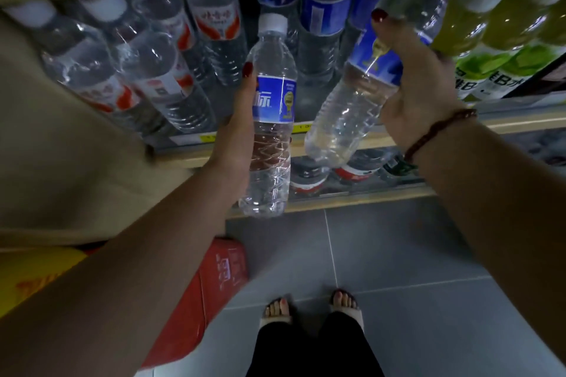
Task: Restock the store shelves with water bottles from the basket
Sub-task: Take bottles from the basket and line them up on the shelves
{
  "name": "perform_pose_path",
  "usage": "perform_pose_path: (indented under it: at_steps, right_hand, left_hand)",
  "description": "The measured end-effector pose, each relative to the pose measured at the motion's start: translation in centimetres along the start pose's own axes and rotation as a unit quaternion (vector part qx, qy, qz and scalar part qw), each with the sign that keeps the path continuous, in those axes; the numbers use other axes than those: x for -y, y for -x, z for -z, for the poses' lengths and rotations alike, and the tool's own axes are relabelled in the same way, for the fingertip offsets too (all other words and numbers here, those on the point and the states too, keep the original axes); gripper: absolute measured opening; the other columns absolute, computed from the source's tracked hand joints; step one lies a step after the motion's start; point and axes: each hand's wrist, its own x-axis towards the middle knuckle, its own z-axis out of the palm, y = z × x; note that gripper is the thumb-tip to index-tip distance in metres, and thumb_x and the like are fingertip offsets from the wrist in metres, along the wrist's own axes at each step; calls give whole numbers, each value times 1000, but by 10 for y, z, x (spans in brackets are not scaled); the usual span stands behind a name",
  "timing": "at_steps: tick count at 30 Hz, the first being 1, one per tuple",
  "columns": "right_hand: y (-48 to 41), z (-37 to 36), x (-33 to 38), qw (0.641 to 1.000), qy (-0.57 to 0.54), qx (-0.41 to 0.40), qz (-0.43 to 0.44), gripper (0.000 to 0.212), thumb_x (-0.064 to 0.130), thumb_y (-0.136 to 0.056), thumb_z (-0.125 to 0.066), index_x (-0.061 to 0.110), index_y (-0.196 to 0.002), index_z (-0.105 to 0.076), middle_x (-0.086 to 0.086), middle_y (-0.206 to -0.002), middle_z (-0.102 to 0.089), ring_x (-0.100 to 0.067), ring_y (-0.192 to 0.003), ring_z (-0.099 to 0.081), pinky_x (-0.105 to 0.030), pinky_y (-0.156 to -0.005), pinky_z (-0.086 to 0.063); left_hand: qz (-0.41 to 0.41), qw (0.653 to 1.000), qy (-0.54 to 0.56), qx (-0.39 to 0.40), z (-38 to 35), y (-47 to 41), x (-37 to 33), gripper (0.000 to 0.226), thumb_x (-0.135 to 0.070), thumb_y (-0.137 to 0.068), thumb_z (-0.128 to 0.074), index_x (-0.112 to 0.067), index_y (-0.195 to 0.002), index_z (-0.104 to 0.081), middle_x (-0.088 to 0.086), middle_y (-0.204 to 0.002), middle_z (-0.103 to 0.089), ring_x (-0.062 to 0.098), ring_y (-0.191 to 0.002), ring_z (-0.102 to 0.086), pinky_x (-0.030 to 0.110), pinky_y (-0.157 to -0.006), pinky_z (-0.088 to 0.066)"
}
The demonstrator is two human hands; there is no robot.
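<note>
Fingers [247, 76] of the left hand [235, 131] wrap the left bottle [272, 162] at its label [275, 101], upright before the shelf [520, 123] edge. The right hand [419, 92] clasps the right bottle [346, 119] at its label, tilted top-first over that edge. Judged full: weighty, thin-walled, slick; grip the label band.

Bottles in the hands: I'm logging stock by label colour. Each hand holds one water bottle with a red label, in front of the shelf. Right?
No, the labels are blue, not red. The head view shows the left hand holding an upright bottle and the right hand a tilted bottle, both blue-labelled, in front of the shelf.
</note>
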Motion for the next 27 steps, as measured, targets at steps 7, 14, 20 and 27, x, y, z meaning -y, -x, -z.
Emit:
perform_pose_path:
  at_steps: [7, 14, 20, 27]
  right_hand:
    - [-16, -24, 7, 998, 19, -1, 68, 32, 14, -58, -84, 9, -84, -66, -1, -77, -75, -19, -79, -72, -32, -72, -57]
    - [-18, -21, 0, 983, 121, -9, 140, 56, 15, -66, -85, -2, -114, -62, -11, -106, -72, -20, -96, -71, -35, -83, -58]
    - [-21, -20, -12, 972, 174, -35, 152, 68, 17, -63, -86, 8, -122, -52, -6, -115, -66, -16, -103, -66, -39, -89, -56]
    - [-19, -11, -33, 962, 227, -44, 144, 75, 13, -70, -83, 11, -131, -40, -4, -130, -55, -15, -117, -56, -26, -95, -51]
  left_hand:
    - [-40, 997, -18, 65, 14, -9, -3, 76, -90, -58, -43, -24, -75, -77, 4, -74, -75, 19, -64, -71, 33, -69, -49]
    - [-39, 998, -31, 45, 17, -7, -1, 68, -92, -58, -41, -38, -78, -76, 5, -81, -77, 20, -71, -74, 33, -72, -51]
    - [-29, 997, 27, 65, 24, -7, 9, 79, -88, -62, -50, -23, -99, -75, 1, -71, -71, 19, -66, -66, 45, -89, -43]
    - [-19, 996, 25, 88, 26, 4, 18, 69, -85, -66, -49, -22, -79, -74, 1, -74, -70, 19, -69, -68, 46, -82, -49]
